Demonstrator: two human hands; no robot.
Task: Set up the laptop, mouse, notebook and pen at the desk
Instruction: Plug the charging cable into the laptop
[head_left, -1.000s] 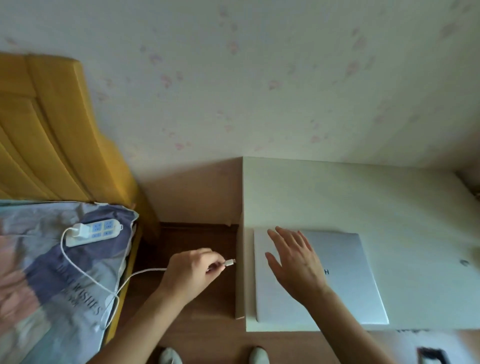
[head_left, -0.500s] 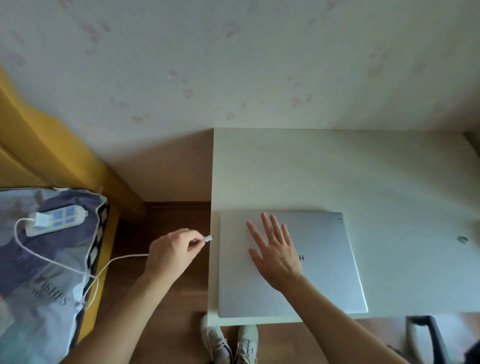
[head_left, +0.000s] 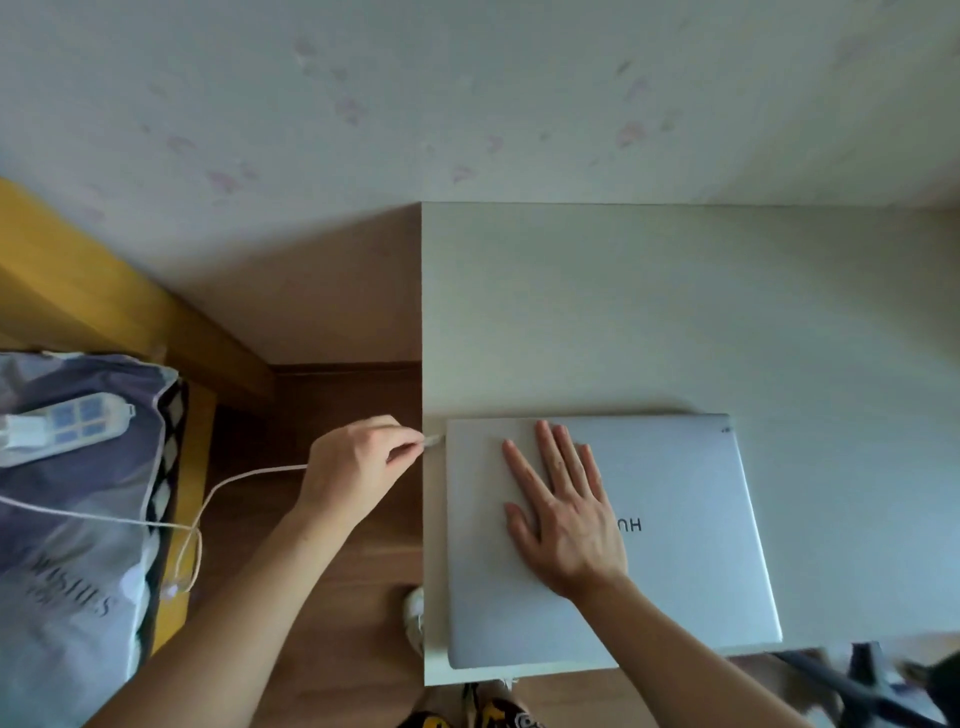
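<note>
Over at nine o'clock, a white power strip (head_left: 67, 423) lies on the bed (head_left: 78, 519), and a thin white cable (head_left: 171, 519) runs from it across to the left hand (head_left: 358, 467). That hand pinches the cable's small plug (head_left: 432, 441) between thumb and fingers, right at the left edge of the closed laptop (head_left: 675, 545). The laptop sits flat at the near left corner of the desk (head_left: 675, 312). The right hand (head_left: 563, 514) lies open and flat on the lid, fingers spread, pointing to twelve o'clock.

To do this well, I think the plug should go in straight and level, while the flat hand presses down so the laptop does not slide toward three o'clock.

Half a second back, the plug was a little short of the laptop's side. Now it looks as if it touches. No mouse, notebook or pen can be seen.
</note>
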